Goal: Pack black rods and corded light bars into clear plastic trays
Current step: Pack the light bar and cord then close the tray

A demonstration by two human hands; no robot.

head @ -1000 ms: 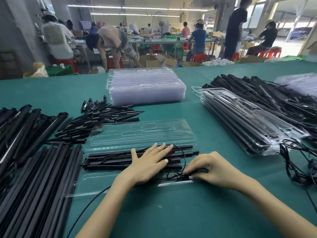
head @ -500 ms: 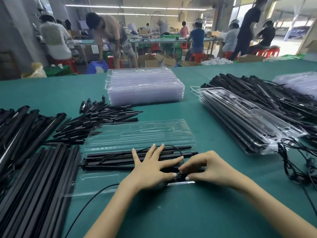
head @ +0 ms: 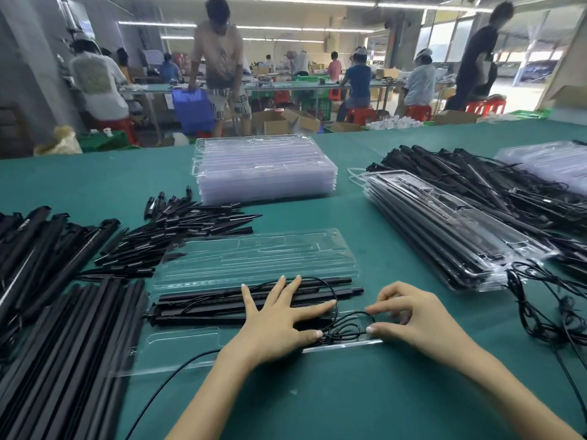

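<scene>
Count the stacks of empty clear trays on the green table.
2. One stack of empty clear trays sits at the centre back; a second stack lies at the far right edge, partly cut off. More may lie out of view.

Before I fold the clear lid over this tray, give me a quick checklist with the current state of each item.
1. Rods lying in the open tray: ok.
2. Left hand flat on the rods, steadying them: ok.
3. Coiled cord tucked inside the tray: not ok, loops stand up by the right hand.
4. Cord tail inside the tray: not ok, it runs off the near edge.
5. Lid half free of parts: ok.
6. Rods seated in their grooves: cannot tell.
</scene>
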